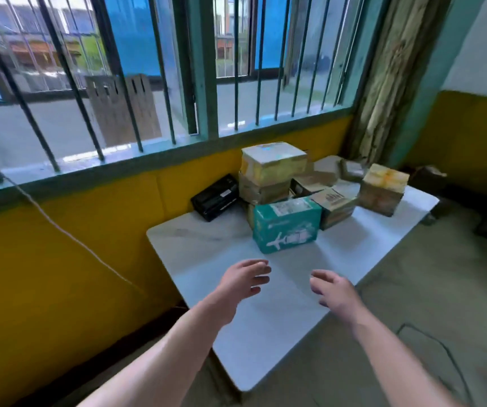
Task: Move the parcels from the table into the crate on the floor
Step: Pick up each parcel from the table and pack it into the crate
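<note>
On the table (195,242), teal parcel (286,226) bears airplane print.

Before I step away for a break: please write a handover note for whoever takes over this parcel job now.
The left grip and right grip, bare hands, are open and empty above the white table, over its near half.
Parcels sit at its far end: teal cardboard box with plane print nearest, stacked taped brown cardboard boxes behind it, a brown cube-shaped box at the right. A black box lies by the wall.
The crate is not in view.
Done: cannot tell. Left: every parcel seen here.
</note>
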Demonstrator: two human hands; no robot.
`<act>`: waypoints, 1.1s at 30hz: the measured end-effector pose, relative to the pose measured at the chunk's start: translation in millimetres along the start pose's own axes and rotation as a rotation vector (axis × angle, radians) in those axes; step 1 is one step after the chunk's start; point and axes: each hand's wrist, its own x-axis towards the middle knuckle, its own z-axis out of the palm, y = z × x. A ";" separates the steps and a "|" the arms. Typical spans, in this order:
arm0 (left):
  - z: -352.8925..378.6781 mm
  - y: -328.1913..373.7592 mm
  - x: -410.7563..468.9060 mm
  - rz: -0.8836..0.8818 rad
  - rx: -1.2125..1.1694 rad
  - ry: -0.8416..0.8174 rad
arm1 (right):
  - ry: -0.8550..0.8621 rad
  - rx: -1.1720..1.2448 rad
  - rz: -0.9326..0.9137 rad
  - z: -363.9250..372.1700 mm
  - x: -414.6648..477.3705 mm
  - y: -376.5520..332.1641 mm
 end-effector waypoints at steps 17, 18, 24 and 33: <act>49.2 91.7 224.0 0.199 -0.280 0.283 | -0.085 0.024 0.035 -56.2 220.6 -44.9; 51.9 97.5 236.9 0.241 -0.300 0.323 | -0.085 0.029 0.024 -61.2 234.2 -49.0; 64.1 118.8 282.1 0.446 -0.335 0.622 | -0.015 0.110 0.012 -77.3 307.8 -70.3; 68.1 142.5 312.2 0.299 -0.316 0.699 | -0.166 0.276 -0.098 -71.9 403.9 -128.8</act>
